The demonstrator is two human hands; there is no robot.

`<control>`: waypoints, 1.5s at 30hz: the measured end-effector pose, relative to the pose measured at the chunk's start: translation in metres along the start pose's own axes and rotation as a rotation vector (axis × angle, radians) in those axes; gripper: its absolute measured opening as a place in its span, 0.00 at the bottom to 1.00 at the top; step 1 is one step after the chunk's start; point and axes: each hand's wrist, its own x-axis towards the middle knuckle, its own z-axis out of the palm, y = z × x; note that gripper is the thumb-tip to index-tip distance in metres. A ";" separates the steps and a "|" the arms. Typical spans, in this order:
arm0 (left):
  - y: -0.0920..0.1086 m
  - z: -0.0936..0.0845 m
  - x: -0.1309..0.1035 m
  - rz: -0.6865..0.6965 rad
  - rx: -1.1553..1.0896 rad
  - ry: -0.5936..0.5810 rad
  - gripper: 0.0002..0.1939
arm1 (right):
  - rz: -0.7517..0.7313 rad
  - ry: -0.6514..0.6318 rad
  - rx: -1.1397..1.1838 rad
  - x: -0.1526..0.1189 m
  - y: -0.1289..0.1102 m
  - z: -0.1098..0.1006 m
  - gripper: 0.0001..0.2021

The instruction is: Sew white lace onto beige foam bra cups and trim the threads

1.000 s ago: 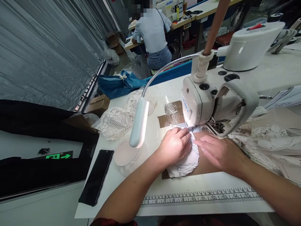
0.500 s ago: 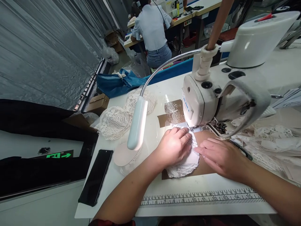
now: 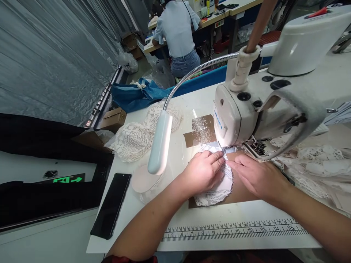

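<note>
A white lace piece [image 3: 216,191] lies on the brown plate below the head of a white sewing machine [image 3: 230,117]. My left hand [image 3: 205,170] rests on top of the lace, its fingers together and pressing it down close to the needle area. Beside the lace's right edge is my right hand [image 3: 255,175], its thumb and index finger closed at the edge near my left fingertips. The fingers partly cover the lace there, and the needle itself is hard to make out.
A lamp [image 3: 160,146] on a bendable arm hangs left of the machine. Lace cups [image 3: 133,141], a round pad [image 3: 145,179] and a black phone [image 3: 111,206] lie to the left. More lace [image 3: 320,160] is at right. A person [image 3: 177,33] sits beyond.
My right hand has moved slightly up and left along the lace edge. My left fingers have shifted a little to the right. The lace has turned or slid slightly.
</note>
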 end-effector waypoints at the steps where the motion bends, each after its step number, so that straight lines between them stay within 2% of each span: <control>1: -0.001 0.000 0.000 0.004 0.003 0.000 0.22 | 0.001 0.017 -0.004 0.000 0.000 0.002 0.17; 5: -0.005 0.001 0.000 0.025 0.000 0.010 0.24 | 0.030 0.030 -0.021 -0.003 0.000 0.010 0.18; 11: -0.007 0.003 0.002 0.058 0.009 0.051 0.22 | 0.084 0.043 -0.049 -0.008 0.002 0.022 0.21; 17: -0.009 0.006 0.002 0.074 -0.006 0.093 0.22 | 0.063 0.098 -0.113 -0.005 0.001 0.022 0.20; 25: -0.011 0.007 0.002 0.093 -0.010 0.131 0.21 | 0.094 0.063 -0.018 -0.013 0.004 0.025 0.21; 31: -0.014 0.011 0.002 0.094 -0.025 0.155 0.21 | 0.105 -0.028 0.087 -0.021 0.010 0.026 0.21; 36: -0.016 0.011 0.002 0.079 -0.033 0.181 0.19 | 0.101 -0.075 0.056 -0.018 0.008 0.022 0.22; 40: -0.018 0.010 0.004 0.052 -0.017 0.177 0.19 | 0.092 -0.044 -0.028 -0.012 0.007 0.021 0.21; 45: -0.019 0.009 0.004 -0.001 0.030 0.196 0.20 | 0.120 -0.137 -0.041 -0.004 0.005 0.014 0.22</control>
